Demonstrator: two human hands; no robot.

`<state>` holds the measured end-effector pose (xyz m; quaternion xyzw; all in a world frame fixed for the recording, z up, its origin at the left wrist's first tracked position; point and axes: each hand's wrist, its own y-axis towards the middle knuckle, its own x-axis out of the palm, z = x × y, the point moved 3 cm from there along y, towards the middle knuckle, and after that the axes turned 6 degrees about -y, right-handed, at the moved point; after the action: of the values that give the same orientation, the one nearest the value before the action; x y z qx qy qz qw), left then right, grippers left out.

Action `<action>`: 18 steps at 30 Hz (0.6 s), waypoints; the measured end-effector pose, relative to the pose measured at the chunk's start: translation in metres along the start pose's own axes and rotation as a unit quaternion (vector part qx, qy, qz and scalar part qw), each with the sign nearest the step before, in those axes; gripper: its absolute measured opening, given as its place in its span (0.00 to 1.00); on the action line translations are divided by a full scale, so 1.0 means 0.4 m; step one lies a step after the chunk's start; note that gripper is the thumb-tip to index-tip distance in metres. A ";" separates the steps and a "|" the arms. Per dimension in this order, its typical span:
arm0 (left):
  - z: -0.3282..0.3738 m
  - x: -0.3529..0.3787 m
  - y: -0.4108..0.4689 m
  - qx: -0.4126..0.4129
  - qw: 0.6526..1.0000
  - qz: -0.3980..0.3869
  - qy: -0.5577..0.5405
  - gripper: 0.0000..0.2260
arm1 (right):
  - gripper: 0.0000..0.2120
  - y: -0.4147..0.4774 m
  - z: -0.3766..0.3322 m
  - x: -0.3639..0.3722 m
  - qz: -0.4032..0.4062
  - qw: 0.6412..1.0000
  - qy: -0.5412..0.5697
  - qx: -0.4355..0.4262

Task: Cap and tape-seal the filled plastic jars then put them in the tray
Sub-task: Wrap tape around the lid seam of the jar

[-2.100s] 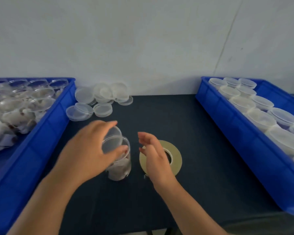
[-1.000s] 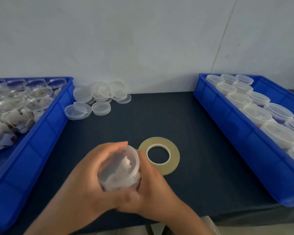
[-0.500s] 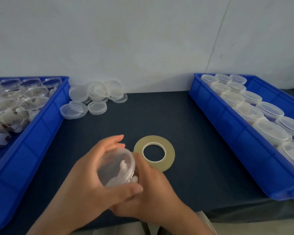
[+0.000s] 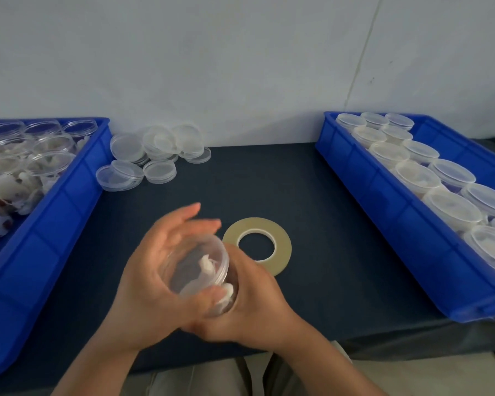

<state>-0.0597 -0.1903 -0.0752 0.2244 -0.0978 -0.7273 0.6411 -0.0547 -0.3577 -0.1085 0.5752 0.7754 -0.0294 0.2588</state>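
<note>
A clear plastic jar (image 4: 198, 274) with white pieces inside is tilted toward me above the table's near middle, a clear lid on its mouth. My left hand (image 4: 155, 278) cups the lid end, thumb under the jar and fingers stretched over the top. My right hand (image 4: 249, 301) grips the jar's body from the right and below. A flat roll of pale yellow tape (image 4: 262, 242) lies on the dark table just beyond my right hand, partly hidden by it.
A blue tray (image 4: 389, 212) with several capped jars sits on the right. On the left, a blue tray (image 4: 55, 207) holds several uncapped filled jars. Loose clear lids (image 4: 152, 155) lie heaped at the back left by the wall.
Both hands lifted the jar off the table and drew it toward me, tilted. My right hand left the tape roll and took the jar's body. The left hand's fingers have spread over the lid.
</note>
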 end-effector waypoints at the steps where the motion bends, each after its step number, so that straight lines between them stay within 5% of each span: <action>1: -0.009 0.005 0.003 -0.009 0.999 0.032 -0.007 0.43 | 0.36 0.006 0.005 0.006 0.000 1.000 0.018 0.015; 6: -0.057 0.035 -0.027 -0.092 0.981 0.143 0.093 0.42 | 0.42 0.027 0.042 0.032 -0.017 1.000 -0.003 -0.026; 10: -0.104 -0.008 -0.038 -0.106 0.978 0.146 0.105 0.41 | 0.56 0.030 0.174 -0.049 -0.135 0.944 -0.300 0.024; 13: -0.134 -0.030 -0.028 -0.127 0.977 0.148 0.088 0.40 | 0.41 0.041 0.230 -0.091 -0.117 0.897 -0.426 0.025; 18: -0.165 -0.046 -0.011 -0.122 0.986 0.088 0.079 0.41 | 0.25 0.036 0.235 -0.113 -0.079 0.911 -0.406 0.003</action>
<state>-0.0322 -0.1621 -0.1315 0.1915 0.0229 -0.6548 0.7308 0.0023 -0.4246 -0.1666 0.4518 0.6463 -0.2831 0.5459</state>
